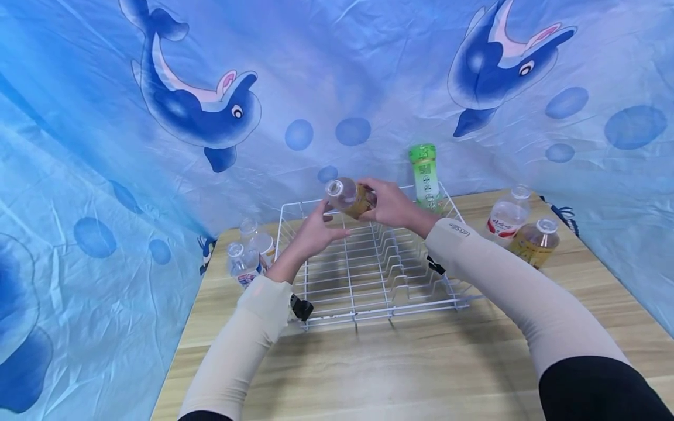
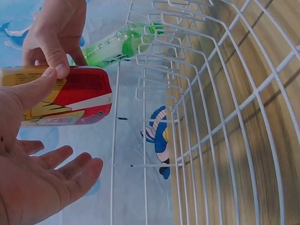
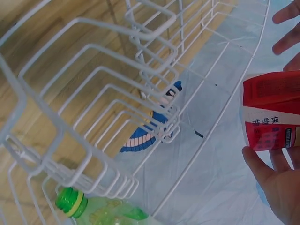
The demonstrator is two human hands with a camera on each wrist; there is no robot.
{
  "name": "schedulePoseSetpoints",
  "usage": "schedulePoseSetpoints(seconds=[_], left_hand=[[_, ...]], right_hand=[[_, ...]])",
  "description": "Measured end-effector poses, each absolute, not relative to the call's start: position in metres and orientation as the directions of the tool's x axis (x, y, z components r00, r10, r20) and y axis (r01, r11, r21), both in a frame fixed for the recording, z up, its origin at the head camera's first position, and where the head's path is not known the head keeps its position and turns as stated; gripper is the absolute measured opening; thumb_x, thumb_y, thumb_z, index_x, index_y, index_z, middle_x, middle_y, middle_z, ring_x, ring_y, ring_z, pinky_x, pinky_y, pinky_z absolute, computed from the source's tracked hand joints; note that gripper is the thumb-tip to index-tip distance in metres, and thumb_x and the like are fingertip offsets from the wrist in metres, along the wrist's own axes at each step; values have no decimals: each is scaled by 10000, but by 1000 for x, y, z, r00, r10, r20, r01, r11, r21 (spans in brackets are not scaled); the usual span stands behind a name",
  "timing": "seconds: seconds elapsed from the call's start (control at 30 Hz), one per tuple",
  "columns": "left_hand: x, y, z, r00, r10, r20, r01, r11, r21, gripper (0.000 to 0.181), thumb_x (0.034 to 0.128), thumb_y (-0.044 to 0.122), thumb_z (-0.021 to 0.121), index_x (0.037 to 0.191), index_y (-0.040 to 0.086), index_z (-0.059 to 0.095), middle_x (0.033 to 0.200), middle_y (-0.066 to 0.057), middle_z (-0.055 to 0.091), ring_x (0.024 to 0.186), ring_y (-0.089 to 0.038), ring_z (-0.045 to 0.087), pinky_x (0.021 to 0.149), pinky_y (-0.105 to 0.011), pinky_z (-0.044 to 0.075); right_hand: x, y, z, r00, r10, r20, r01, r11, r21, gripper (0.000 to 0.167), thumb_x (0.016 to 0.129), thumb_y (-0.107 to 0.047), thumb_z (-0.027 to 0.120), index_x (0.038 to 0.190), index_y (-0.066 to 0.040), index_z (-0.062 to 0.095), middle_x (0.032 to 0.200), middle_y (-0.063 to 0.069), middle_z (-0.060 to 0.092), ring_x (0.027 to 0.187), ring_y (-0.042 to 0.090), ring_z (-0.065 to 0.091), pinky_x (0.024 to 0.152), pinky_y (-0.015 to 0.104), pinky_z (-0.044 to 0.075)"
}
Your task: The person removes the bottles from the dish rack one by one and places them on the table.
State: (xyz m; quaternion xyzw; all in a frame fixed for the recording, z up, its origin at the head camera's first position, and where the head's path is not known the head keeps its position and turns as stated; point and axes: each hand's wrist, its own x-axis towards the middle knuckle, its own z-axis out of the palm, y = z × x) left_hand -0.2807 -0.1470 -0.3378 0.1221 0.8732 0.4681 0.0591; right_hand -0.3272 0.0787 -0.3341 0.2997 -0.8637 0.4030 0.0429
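My right hand (image 1: 392, 204) grips a clear plastic bottle (image 1: 342, 195) by its label end above the rack, tilted, its uncapped mouth pointing left. The bottle's red and yellow label (image 2: 89, 93) shows in the left wrist view and partly in the right wrist view. Close to the bottle's mouth end is my left hand (image 1: 314, 234), fingers spread and loosely extended. In the left wrist view its thumb overlaps the bottle; whether it touches, I cannot tell. Beneath both hands stands a white wire dish rack (image 1: 347, 275). A green bottle (image 1: 425, 178) stands at its back right, cap end down among the prongs.
Left of the rack stand clear bottles (image 1: 244, 266) with labels. To its right are a red-labelled bottle (image 1: 508, 213) and a yellow-labelled bottle (image 1: 534, 242). The wooden tabletop (image 1: 389, 374) extends in front. A blue dolphin-print curtain (image 1: 326, 70) hangs behind and at both sides.
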Motion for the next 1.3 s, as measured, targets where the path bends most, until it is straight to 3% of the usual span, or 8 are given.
schedulePoseSetpoints(seconds=[0.17,0.53,1.03,1.2,1.3], left_hand=[[-285,-145,-340,-956,291,18,161,476,865,973,839,276,841,1604,188,246,1563,-136,384,1363,-406,441,1036,-509,471],[-291,-143,-341,-941,335,42,176,381,908,908,843,207,838,1583,168,312,1549,-119,413,1363,-381,452,1039,-495,476],[-292,-141,-342,-913,400,80,227,335,914,706,859,166,815,1469,79,468,1406,-131,556,1269,-337,556,1004,-446,509],[-291,-141,-341,-919,392,40,186,342,921,700,857,209,823,1459,86,486,1385,-120,567,1249,-337,574,960,-454,539],[-291,-141,-341,-922,386,25,171,349,922,709,861,231,825,1468,110,480,1389,-102,563,1258,-330,572,963,-463,538]], right_hand=[[-324,77,-335,-854,-450,261,-478,483,-733,777,766,-183,892,1440,-136,507,1317,78,623,1207,273,593,1015,473,492],[-319,76,-338,-880,-433,195,-379,393,-838,766,816,-214,846,1469,-88,466,1309,93,616,1190,262,593,1036,488,475],[-309,77,-339,-852,-502,149,-340,313,-887,722,875,-250,799,1488,-98,450,1290,119,623,1174,278,600,991,474,504],[-295,79,-335,-877,-451,168,-339,331,-881,790,927,-291,739,1567,-101,318,1466,157,485,1314,358,496,1046,549,451],[-278,79,-330,-895,-335,294,-413,372,-831,778,939,-335,701,1563,-84,308,1537,164,374,1384,367,400,1102,585,370]])
